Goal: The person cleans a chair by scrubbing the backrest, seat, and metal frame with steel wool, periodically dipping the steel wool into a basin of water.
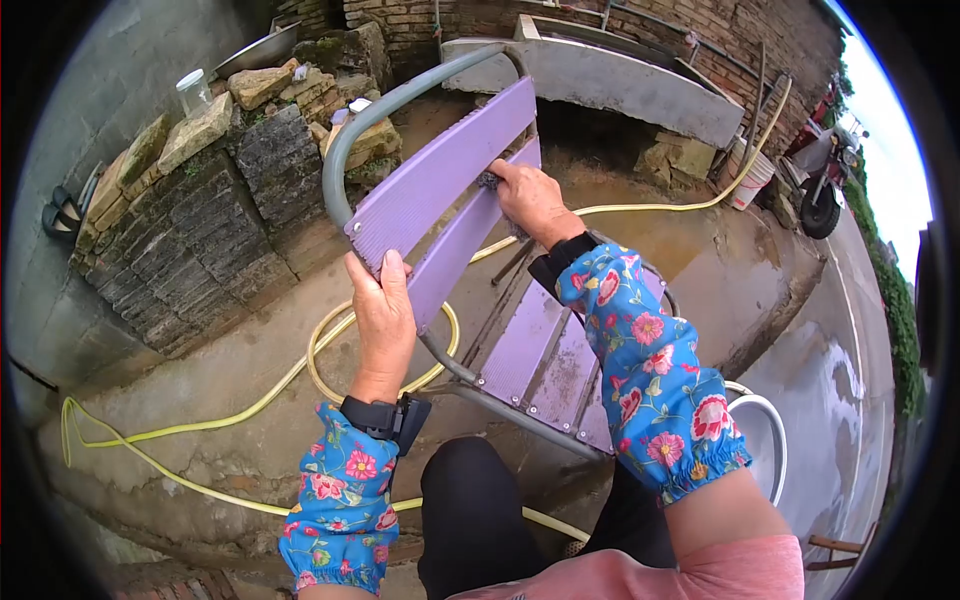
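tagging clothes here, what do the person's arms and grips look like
Blue fabric oversleeves with pink flowers and gathered cuffs; two black wristbands; pink fabric sleeve at the right upper arm. The left grip and right grip are ungloved.

Block wall point(205, 220): between 9 and 10 o'clock; loose stones point(196, 135) along top.
Cup point(194, 93): 10 o'clock, clear plastic, on the stones.
Shoes point(62, 213): dark, between 9 and 10 o'clock, beside block wall.
Trough point(630, 92): 1 o'clock, grey; brick wall point(780, 40) behind.
Bucket point(754, 180): 2 o'clock, pale.
Motorbike point(826, 185): between 2 and 3 o'clock.
Greenery point(888, 285): 3 o'clock, roadside.
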### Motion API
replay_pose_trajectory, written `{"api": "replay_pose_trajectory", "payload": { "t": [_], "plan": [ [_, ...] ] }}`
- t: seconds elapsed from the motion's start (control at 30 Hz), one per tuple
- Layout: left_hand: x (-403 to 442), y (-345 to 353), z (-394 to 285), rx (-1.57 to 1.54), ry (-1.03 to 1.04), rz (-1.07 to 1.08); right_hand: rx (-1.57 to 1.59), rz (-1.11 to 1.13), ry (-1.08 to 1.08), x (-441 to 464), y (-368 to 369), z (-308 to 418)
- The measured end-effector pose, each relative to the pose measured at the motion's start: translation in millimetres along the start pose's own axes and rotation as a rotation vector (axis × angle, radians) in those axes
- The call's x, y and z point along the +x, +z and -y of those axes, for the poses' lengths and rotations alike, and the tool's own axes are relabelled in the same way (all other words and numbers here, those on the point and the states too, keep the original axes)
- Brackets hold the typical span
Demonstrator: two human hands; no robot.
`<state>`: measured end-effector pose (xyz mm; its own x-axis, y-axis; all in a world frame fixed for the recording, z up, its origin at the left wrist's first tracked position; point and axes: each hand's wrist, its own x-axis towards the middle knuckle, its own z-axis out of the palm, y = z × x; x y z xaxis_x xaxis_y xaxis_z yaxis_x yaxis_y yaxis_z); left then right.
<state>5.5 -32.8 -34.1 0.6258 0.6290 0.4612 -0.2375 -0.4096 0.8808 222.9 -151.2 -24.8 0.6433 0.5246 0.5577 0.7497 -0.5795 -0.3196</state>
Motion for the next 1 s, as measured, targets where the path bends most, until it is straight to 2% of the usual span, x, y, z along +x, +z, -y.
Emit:
{"api": "replay_pose_trajectory", "payload": {
  "t": [0.07,0.13,0.17,0.2,0.27,0.37,0.43,0.47,0.53,0.63,0.73,0.8,0.87,1.0],
  "plan": [
    [-1,0,-2,-0.010,-0.012,0.004,-0.045,-0.002,0.019,13,8,-15],
    [-2,1,-3,-0.035,-0.032,-0.010,-0.018,0.057,-0.064,-7,0,5],
    [-2,1,-3,-0.043,-0.022,-0.012,0.079,0.080,-0.173,-21,-5,20],
    [-2,0,-1,-0.053,-0.032,-0.008,0.065,0.157,-0.208,-35,-8,35],
    [-3,2,3,-0.066,-0.035,0.012,0.101,0.168,-0.233,-36,-11,33],
    [-3,1,3,-0.051,-0.043,0.012,0.076,0.059,-0.158,-4,2,-18],
    [-1,4,5,-0.036,-0.010,-0.002,-0.017,0.099,-0.009,24,-3,-49],
    [-3,4,6,-0.025,0.004,-0.013,-0.076,0.023,-0.032,38,7,-75],
    [-2,5,10,-0.012,0.016,-0.008,-0.216,0.100,0.085,60,2,-93],
    [-5,4,13,-0.005,0.011,-0.007,-0.153,0.038,0.160,58,9,-96],
    [-1,2,9,-0.049,-0.006,0.007,0.023,0.023,0.178,38,13,-70],
    [-3,5,11,-0.037,0.003,-0.019,0.151,0.029,0.040,12,24,-48],
    [0,3,17,0.012,0.003,-0.012,0.242,0.021,-0.049,-25,15,5],
    [6,-3,27,0.132,0.006,-0.010,0.416,0.092,-0.096,-77,2,68]
  ]
}}
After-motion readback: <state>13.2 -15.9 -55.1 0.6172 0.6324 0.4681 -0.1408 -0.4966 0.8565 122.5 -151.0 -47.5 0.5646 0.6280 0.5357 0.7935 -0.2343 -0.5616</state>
